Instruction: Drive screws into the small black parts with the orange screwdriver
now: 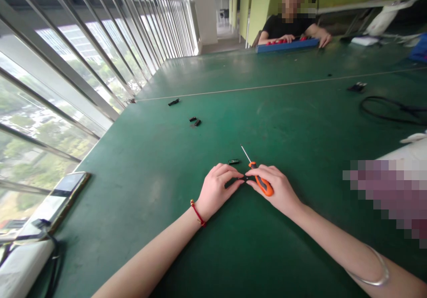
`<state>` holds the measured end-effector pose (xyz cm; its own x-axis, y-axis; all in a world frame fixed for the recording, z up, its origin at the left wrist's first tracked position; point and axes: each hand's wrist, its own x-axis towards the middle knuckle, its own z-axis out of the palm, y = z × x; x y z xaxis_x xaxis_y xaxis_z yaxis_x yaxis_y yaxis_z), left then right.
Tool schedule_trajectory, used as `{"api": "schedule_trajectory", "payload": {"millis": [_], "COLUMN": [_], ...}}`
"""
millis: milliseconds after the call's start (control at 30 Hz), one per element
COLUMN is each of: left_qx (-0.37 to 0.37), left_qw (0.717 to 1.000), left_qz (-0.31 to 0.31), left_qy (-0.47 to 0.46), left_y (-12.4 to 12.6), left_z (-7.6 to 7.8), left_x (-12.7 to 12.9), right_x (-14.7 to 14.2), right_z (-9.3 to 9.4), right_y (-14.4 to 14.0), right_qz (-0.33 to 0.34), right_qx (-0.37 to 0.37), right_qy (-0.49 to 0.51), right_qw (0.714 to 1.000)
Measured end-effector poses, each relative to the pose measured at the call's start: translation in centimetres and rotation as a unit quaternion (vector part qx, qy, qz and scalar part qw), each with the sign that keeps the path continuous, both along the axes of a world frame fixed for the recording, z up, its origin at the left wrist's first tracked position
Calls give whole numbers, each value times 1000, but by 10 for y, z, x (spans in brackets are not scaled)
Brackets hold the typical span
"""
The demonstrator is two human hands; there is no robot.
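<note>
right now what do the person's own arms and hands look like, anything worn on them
Both forearms are bare, with no sleeves in view. The left hand has a thin red cord bracelet around its wrist. The right hand has no glove or ring that can be seen; farther up that forearm sits a slim silver bangle. No gloves on either hand.

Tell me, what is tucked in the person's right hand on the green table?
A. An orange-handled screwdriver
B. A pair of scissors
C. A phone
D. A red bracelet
A: the right hand lies over the orange handle of a screwdriver, whose thin metal shaft points away across the green table, while both hands' fingertips meet over a small dark part.
</note>
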<state>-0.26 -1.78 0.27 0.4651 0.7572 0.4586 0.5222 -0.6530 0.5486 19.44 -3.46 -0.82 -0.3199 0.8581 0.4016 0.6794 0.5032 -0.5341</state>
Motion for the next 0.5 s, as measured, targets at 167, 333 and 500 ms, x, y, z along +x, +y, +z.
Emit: {"api": "schedule_trajectory", "payload": {"millis": [167,333,500], "left_qx": [-9,3,25], "left_qw": [1000,999,995], "left_qz": [-6,15,86], "left_qy": [16,48,47], "left_y": [2,1,7], "left_z": [1,2,3], "left_x": [3,5,2], "right_x": [0,0,0], "right_z": [1,0,2], "right_y": [1,1,1], "right_qz": [5,5,-31], "right_qx": [-19,-24,-34], "right_qy": [-2,-5,39], "right_qw": [1000,1000,998]}}
